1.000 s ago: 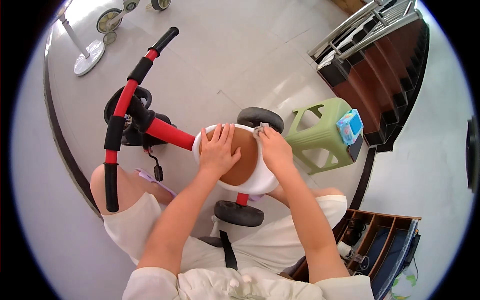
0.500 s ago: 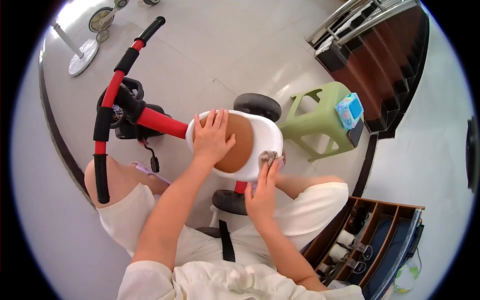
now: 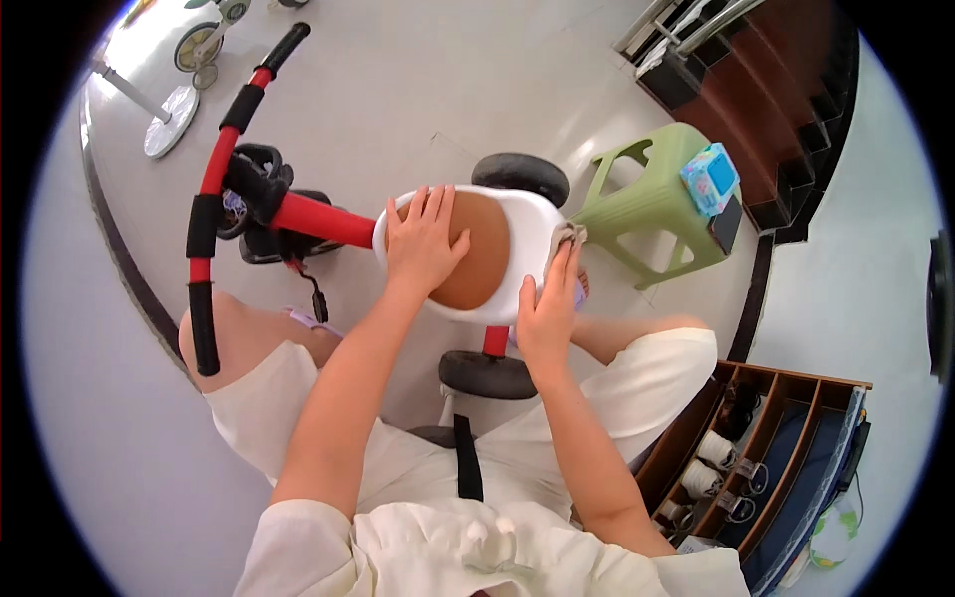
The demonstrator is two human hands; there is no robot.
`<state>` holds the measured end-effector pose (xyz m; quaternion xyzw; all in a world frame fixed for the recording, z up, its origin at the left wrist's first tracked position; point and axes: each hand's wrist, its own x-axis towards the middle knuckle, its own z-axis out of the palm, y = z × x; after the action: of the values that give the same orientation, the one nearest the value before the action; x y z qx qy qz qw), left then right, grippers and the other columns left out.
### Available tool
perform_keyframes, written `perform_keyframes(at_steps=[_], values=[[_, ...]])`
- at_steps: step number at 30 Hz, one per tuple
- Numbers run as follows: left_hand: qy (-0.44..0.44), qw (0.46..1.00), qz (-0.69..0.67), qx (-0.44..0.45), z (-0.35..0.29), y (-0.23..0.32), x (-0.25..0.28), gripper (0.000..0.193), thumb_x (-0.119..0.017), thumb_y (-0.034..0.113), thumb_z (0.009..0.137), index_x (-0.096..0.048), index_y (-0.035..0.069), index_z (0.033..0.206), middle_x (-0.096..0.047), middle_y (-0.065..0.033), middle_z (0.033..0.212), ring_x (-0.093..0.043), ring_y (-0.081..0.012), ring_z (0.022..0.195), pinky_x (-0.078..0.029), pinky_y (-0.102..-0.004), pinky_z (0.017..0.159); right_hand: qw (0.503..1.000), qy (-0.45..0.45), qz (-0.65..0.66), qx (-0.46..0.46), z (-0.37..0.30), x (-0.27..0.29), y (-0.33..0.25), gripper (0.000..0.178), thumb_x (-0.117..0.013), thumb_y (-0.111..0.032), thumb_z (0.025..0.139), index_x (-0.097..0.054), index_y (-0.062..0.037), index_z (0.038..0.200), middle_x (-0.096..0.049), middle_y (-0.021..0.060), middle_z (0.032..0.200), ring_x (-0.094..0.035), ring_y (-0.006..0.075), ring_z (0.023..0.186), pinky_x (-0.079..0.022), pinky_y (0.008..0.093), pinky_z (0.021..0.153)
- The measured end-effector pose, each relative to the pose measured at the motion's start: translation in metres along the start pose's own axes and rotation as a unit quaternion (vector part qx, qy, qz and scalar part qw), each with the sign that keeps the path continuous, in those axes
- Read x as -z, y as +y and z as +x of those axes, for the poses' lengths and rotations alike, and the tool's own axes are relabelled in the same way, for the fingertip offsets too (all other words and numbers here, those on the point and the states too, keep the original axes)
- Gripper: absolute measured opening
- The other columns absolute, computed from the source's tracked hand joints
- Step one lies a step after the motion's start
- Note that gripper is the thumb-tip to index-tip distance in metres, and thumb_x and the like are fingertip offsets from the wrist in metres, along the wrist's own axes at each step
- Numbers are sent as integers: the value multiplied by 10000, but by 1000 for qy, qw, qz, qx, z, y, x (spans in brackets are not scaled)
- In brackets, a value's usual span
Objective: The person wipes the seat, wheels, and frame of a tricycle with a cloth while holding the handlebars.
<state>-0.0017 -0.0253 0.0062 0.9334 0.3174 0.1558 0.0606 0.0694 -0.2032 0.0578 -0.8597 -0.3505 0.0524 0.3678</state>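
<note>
A child's tricycle with a red frame (image 3: 323, 220) stands in front of me, its handlebar to the left. Its white seat (image 3: 527, 234) carries a brown pad (image 3: 485, 261). My left hand (image 3: 423, 244) lies on the pad's left part, fingers stretched and the thumb apart, gripping nothing. At the seat's rear right edge, my right hand (image 3: 549, 313) presses a crumpled grey-brown cloth (image 3: 565, 236) against the rim under its fingertips. Those fingers are close together, with the thumb held off to the side.
Right of the seat stands a green plastic stool (image 3: 642, 194) bearing a blue wipes pack (image 3: 710, 179) and a dark flat object (image 3: 727, 226). Tricycle wheels (image 3: 519, 177) flank the seat. A wooden shelf (image 3: 811, 393) with shoes is at lower right; dark red stairs (image 3: 741, 99) rise beyond.
My right hand has slid the cloth rightward and farther along the seat's rear edge. The left hand keeps its place on the pad. The whole view has shifted slightly.
</note>
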Motion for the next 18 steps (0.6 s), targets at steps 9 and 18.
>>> perform_keyframes(at_steps=[9, 18], values=[[24, 1000, -3, -7, 2, -5, -2, 629, -584, 398, 854, -458, 91, 1389, -500, -61, 1385, -437, -236, 1304, -285, -590, 1080, 999, -40, 3, 13, -88, -12, -12, 693, -523, -27, 893, -158, 119, 1464, -98, 349, 1535, -189, 493, 1410, -238, 455, 1140], [-29, 998, -22, -46, 6, -17, 2, 622, -577, 462, 874, -469, 127, 1388, -506, -36, 1380, -452, -217, 1294, -316, -527, 1049, 966, -120, -179, 146, -84, 10, 4, 682, -606, -46, 783, -348, 133, 1389, -274, 288, 1503, -305, 432, 1388, -333, 437, 1109]])
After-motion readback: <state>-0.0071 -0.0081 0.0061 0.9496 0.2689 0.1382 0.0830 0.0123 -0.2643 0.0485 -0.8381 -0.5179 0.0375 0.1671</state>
